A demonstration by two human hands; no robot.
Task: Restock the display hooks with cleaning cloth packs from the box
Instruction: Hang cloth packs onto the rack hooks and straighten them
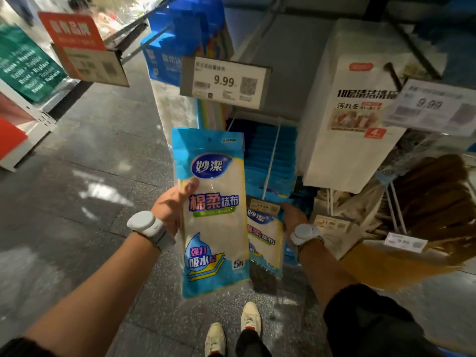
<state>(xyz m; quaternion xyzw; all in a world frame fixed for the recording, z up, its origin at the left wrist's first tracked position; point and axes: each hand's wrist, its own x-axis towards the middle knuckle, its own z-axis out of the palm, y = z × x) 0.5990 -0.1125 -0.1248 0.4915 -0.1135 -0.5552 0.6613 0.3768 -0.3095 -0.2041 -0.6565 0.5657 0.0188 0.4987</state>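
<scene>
The left hand (pixel 168 211), nearest me, grasps one cleaning cloth pack (pixel 215 217) by its left edge, thumb across the front. The pack stands upright, long axis vertical, hang-hole end on top.

The display hook (pixel 272 155) lies just right of it and a little beyond, its tip pointing back at the person. I'd say the pack must shift right and thread on.

The right hand (pixel 292 217) is nearer the hook, touching the right edge of the hung packs (pixel 262 238); whether it grips them I cannot tell. One pack is in hand, and the hung row is too overlapped to count. I see no box.
</scene>
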